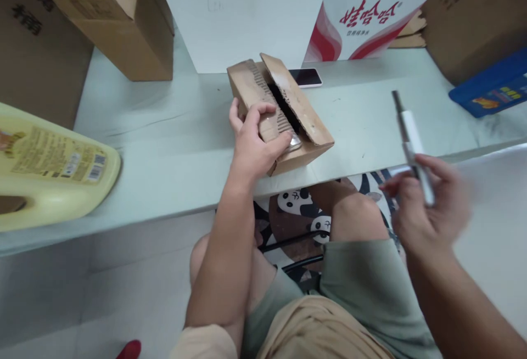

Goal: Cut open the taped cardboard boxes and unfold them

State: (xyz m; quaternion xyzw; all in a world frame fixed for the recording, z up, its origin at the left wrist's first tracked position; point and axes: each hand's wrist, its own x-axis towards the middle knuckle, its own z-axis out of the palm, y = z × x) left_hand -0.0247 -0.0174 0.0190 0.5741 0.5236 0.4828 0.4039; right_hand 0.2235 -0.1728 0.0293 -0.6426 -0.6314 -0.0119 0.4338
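Observation:
A small brown cardboard box sits at the table's front edge, its top flaps parted by a dark gap. One flap is torn down to its ribbed layer. My left hand grips the near left end of this box, thumb on a shiny patch and fingers curled over the flap. Off to the right, above the table edge, my right hand is closed around a slim white-and-grey box cutter. Its dark narrow end points up and away, apart from the box. Motion smears the right hand's fingers slightly.
A phone lies behind the box, by a large white carton. A red-and-white carton, a tall brown box and a blue container stand farther back. The yellow jug is at left.

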